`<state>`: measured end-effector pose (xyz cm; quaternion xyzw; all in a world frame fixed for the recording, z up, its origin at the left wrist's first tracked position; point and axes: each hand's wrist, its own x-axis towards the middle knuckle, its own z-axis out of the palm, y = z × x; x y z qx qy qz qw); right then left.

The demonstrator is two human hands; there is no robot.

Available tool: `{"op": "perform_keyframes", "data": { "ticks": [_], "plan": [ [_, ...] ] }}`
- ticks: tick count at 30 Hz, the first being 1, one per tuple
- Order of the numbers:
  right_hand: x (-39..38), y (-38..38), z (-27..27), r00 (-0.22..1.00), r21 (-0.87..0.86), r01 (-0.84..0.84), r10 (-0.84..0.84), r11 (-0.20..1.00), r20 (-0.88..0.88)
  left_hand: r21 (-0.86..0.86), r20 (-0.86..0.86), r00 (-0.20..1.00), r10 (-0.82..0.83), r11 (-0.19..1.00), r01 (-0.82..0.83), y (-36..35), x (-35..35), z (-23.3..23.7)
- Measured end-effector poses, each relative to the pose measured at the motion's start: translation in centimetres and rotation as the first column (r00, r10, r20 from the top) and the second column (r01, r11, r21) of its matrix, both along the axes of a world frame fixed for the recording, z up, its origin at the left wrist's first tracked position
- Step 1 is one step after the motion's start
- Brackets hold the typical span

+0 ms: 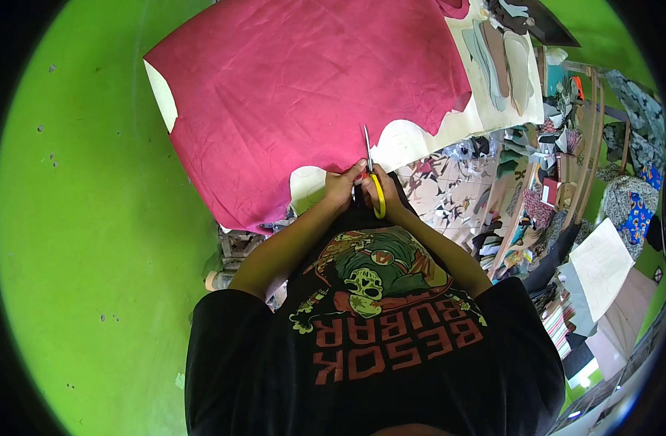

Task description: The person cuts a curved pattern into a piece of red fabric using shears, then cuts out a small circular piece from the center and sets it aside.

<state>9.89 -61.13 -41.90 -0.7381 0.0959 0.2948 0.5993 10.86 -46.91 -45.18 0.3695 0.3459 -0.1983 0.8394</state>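
Observation:
My right hand is closed on a pair of scissors with yellow handles. Their metal blades point away from me, over the near edge of a large dark-pink sheet of material. Close beside the scissors, my left hand is closed, its fingertips drawn together. A small bit of red shows by those fingertips; whether it is held cannot be made out. Curved pieces are cut out of the sheet's near and left edges. Cream-coloured surface shows through the gaps beneath it.
Grey, brown and cream sole-shaped pieces lie at the right end of the work surface. Scraps litter the tiled floor. Wooden racks heaped with fabric stand to the right, and a green wall is on the left.

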Motion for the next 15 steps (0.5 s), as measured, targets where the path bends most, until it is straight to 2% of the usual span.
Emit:
{"op": "perform_keyframes", "data": {
  "ticks": [5,9,11,13,15],
  "plan": [
    [-0.3,0.1,-0.6,0.997,-0.026,-0.015,0.016,1.000,0.071,-0.052,-0.031,0.999,-0.019,0.998,0.017,0.2,0.1,0.5],
    [-0.3,0.2,-0.7,0.999,-0.032,-0.004,0.005,0.999,0.046,0.009,0.033,0.998,0.046,0.999,-0.046,-0.3,-0.2,0.5],
    [-0.3,0.1,-1.2,1.000,0.088,-0.001,0.002,0.996,-0.017,0.037,0.041,0.997,0.060,0.997,-0.062,-0.4,0.0,1.4],
    [0.2,0.1,-1.0,1.000,0.091,-0.003,0.002,0.996,0.002,0.097,0.079,0.996,0.038,0.994,-0.045,-0.4,-0.1,1.5],
    [0.7,0.1,-0.4,1.000,0.092,-0.002,0.000,0.996,0.018,0.082,0.064,0.998,0.012,0.996,-0.017,0.2,-0.1,1.5]
  ]
}}
